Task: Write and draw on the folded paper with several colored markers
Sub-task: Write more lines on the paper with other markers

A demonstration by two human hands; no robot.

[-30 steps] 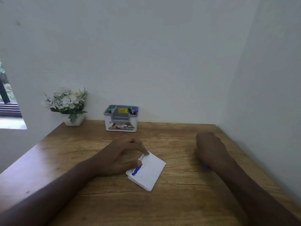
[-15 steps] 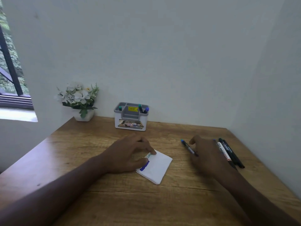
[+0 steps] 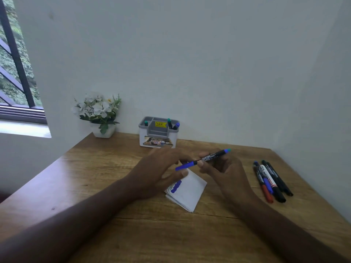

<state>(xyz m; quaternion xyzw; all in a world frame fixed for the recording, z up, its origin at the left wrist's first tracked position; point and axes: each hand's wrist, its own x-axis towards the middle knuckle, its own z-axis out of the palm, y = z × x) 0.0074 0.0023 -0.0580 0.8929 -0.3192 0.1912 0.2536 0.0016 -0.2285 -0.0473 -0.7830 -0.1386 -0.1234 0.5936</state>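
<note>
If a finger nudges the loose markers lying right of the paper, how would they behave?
The loose markers look round-barrelled, so they would probably roll sideways on the smooth wooden table. Lying side by side and apparently touching, one would likely push its neighbours. They seem slim and light.

Bare table (image 3: 133, 234) in front (loose markers (image 3: 271, 181) at right)

Home desk corner, wooden table (image 3: 95, 168), flower pot (image 3: 103, 128), pen organizer (image 3: 158, 135), window (image 3: 17, 73)
</note>
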